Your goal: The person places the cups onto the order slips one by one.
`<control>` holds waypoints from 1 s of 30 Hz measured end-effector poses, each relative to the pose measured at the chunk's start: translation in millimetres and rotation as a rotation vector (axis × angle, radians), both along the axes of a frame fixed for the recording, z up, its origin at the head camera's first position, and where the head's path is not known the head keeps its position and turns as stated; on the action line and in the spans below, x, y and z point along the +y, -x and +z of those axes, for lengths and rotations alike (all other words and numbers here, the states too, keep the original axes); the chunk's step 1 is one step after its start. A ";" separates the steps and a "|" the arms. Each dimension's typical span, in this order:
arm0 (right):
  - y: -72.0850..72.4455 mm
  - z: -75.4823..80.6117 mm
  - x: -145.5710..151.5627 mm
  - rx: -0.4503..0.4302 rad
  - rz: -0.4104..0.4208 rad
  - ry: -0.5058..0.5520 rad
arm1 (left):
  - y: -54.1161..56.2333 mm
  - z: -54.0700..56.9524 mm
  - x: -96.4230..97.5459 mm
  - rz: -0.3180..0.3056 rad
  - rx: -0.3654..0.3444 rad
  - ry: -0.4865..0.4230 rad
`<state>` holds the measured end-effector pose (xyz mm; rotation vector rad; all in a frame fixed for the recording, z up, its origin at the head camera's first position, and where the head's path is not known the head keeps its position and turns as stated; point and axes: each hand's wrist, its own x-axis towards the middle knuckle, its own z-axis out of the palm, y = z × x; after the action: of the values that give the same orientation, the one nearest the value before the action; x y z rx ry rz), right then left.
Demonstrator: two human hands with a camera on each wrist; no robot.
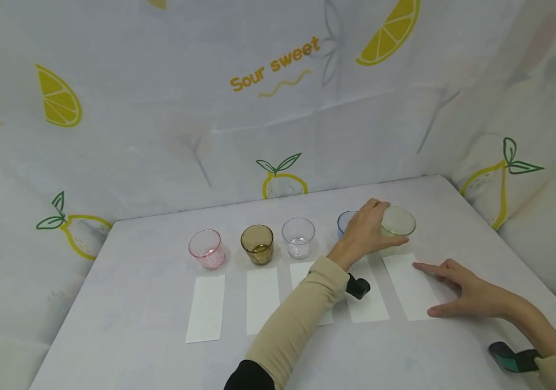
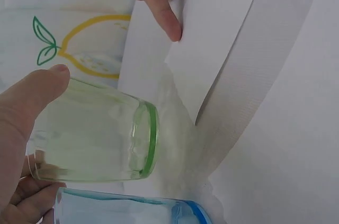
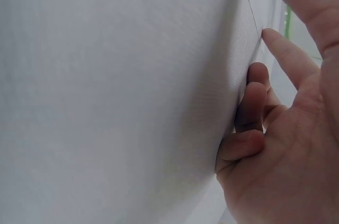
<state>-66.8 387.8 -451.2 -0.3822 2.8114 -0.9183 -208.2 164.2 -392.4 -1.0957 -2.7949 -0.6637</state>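
My left hand [image 1: 362,233] grips the light green glass cup [image 1: 399,221], its thumb on one side near the rim and fingers on the other. In the left wrist view this cup [image 2: 95,134] has a darker green base edge and stands beside the blue glass cup [image 2: 127,211]. Behind my left hand, the blue cup [image 1: 345,221] is partly hidden in the head view. The right hand [image 1: 475,295] touches the rightmost white paper strip [image 1: 411,287] with its outstretched index finger and thumb along the right edge. Its other fingers curl loosely in the right wrist view.
A pink cup [image 1: 207,250], an amber cup [image 1: 257,245] and a clear cup [image 1: 299,238] stand in a row on the left. More paper strips, such as the leftmost strip [image 1: 205,309], lie before the cups. A lemon-print curtain [image 1: 161,108] hangs behind the table.
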 end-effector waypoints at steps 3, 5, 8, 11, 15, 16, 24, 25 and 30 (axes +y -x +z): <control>-0.4 0.8 -0.5 -0.008 0.001 -0.004 | -1.7 2.9 -1.4 -0.009 -0.015 -0.066; -0.3 1.3 -0.5 -0.007 0.004 -0.002 | -3.0 5.2 -2.7 -0.016 -0.023 -0.107; 0.4 1.2 -0.2 0.000 0.006 0.001 | -5.1 7.8 -4.2 -0.027 -0.034 -0.160; 1.2 -0.2 1.1 0.009 0.008 0.002 | -7.0 9.6 -5.6 -0.036 -0.033 -0.186; 1.9 -1.7 2.6 0.007 0.007 0.005 | -9.5 10.1 -7.2 -0.037 -0.031 -0.197; 2.0 -1.7 2.6 0.000 0.004 0.005 | -10.1 9.9 -7.6 -0.039 -0.032 -0.200; 1.7 0.0 0.3 -0.028 -0.008 0.007 | -15.4 8.9 -9.0 -0.048 -0.050 -0.244; 1.6 0.2 0.2 -0.024 -0.008 0.007 | -16.3 8.8 -9.0 -0.049 -0.052 -0.246; 1.1 -0.6 0.3 -0.008 0.002 0.002 | -20.7 8.7 -9.0 -0.051 -0.058 -0.249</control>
<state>-67.9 388.2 -451.8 -0.3813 2.8023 -0.9207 -187.5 155.3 -383.7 -1.1172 -2.6446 -1.0315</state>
